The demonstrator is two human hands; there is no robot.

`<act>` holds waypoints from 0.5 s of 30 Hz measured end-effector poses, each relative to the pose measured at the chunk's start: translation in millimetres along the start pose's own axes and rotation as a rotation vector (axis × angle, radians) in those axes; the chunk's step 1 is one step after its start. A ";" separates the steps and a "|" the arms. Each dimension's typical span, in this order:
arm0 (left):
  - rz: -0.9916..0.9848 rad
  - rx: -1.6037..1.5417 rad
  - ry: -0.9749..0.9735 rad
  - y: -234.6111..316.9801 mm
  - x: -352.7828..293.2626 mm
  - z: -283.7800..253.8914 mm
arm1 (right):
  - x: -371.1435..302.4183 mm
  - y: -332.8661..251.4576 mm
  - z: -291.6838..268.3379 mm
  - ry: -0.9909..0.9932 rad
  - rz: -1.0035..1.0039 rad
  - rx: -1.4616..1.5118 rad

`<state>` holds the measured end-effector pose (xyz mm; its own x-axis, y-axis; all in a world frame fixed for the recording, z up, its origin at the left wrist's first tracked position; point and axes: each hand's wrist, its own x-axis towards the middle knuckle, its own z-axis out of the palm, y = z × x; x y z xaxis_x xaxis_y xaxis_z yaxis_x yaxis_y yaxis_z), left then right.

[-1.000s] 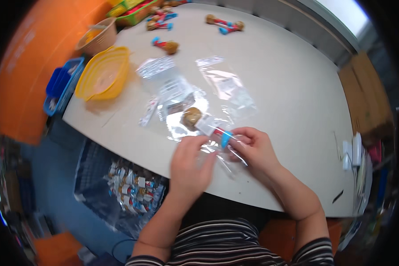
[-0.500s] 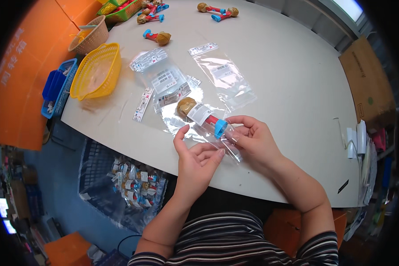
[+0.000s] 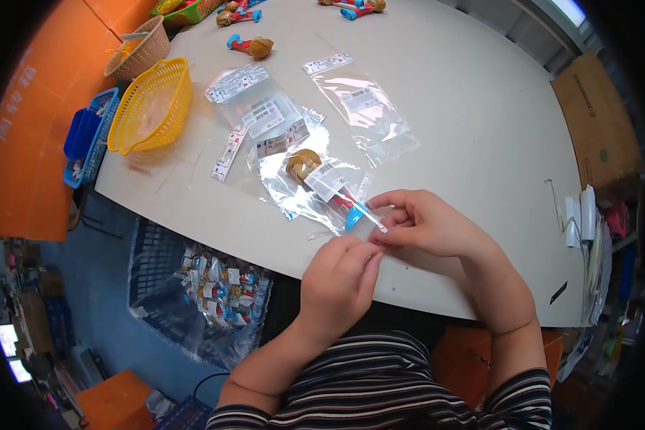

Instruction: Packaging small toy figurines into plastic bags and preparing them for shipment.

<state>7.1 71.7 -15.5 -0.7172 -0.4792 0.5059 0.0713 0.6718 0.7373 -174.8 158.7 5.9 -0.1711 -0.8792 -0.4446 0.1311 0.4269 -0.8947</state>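
Observation:
A toy (image 3: 303, 165) with a round brown end, red middle and blue end lies inside a clear plastic bag (image 3: 325, 181) with a white label. The bag's near end is gathered between my hands, just above the table's front part. My left hand (image 3: 339, 285) is closed, its thumb and fingers pinching the bag's edge. Close beside the toy's blue end, my right hand (image 3: 426, 223) pinches the bag between thumb and fingers. Under and beyond it lie more clear bags (image 3: 267, 111) with printed headers, one separate bag (image 3: 362, 104), and a printed strip (image 3: 228, 153).
Several more toys (image 3: 251, 47) lie at the table's far side. A yellow basket (image 3: 180, 93), a beige basket (image 3: 158, 43) and a blue basket (image 3: 111, 118) stand at left. Below the table, a blue crate (image 3: 147, 269) holds several bagged toys. A cardboard box (image 3: 598, 129) stands at right.
My left hand has closed from spread fingers into a pinch and moved right, to the bag's near end. The bag's end is now folded together at my fingertips.

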 end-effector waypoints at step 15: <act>-0.049 0.277 0.030 3.9 -11.7 16.9 | -1.0 0.4 -1.6 0.008 0.119 0.136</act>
<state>4.1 89.5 -26.1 -0.6944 -0.5283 0.4886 -0.1579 0.7743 0.6128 -176.2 160.0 6.0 -0.1540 -0.8222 -0.5480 0.2819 0.4950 -0.8219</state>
